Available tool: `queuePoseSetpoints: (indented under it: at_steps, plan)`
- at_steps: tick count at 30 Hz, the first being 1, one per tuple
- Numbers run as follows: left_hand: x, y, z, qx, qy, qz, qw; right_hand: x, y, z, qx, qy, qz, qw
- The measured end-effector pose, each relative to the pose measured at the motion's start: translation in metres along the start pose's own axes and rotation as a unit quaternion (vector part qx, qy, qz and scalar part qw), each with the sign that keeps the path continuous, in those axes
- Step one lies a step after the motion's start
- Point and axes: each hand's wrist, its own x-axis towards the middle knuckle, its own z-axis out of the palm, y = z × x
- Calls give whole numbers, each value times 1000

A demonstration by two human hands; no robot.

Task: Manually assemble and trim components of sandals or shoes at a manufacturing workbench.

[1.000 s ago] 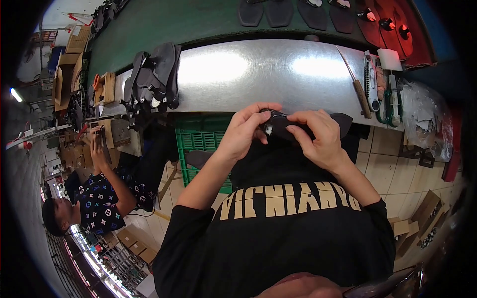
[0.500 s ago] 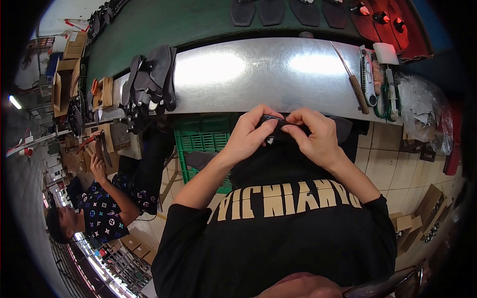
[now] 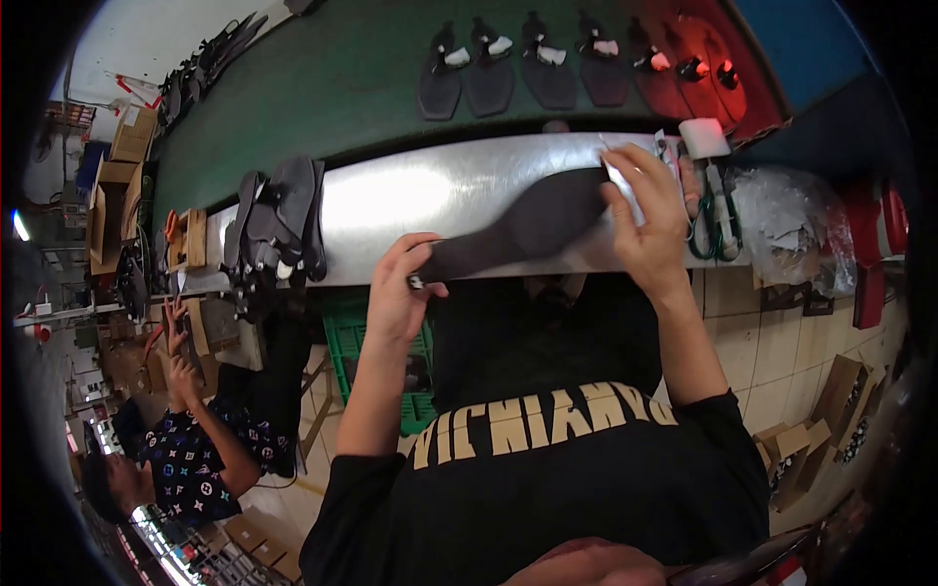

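Observation:
A dark sandal (image 3: 547,220) stretches between my hands over the metal table's front edge, its broad sole partly smeared by motion. My left hand (image 3: 401,278) is closed round its narrow end, where a small whitish bit shows beside the fingers. At the broad end, my right hand (image 3: 647,210) has thumb and fingers apart, with bare metal visible between them. The sandal's tip reaches the fingertips; whether they touch it is hard to see. Behind this hand a thin awl tip (image 3: 604,143) shows, and the hand hides the rest.
A pile of dark sandals (image 3: 278,220) lies on the metal table (image 3: 376,195) at left. Several sandals (image 3: 493,83) stand in a row on the green table. Scissors (image 3: 728,239) and a plastic bag (image 3: 791,220) are at right. A green crate (image 3: 347,356) sits below; a co-worker (image 3: 195,449) is at left.
My hands have moved apart and up over the table, the right one farther right. The sandal, earlier bunched between both hands near my body, now extends lengthwise. The view has shifted.

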Motion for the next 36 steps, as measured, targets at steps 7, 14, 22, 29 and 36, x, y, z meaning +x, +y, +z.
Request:
queuePoseSetpoints:
  at_steps: [7,14,22,29,36]
  plan:
    - [30,-53,-38,-279,62,-121,951,-46,61,16,-293,-111,72,947]
    - [26,-53,5,-339,88,-193,917,-61,-38,37,365,-302,258,842]
    - [16,-68,28,-352,99,-147,919,-83,-62,70,464,-266,350,769]
    - [9,-76,34,-290,102,-118,944,-90,-55,69,452,-248,342,786]
    - [19,-79,36,-331,72,-137,931,-84,-53,60,532,-271,440,671]
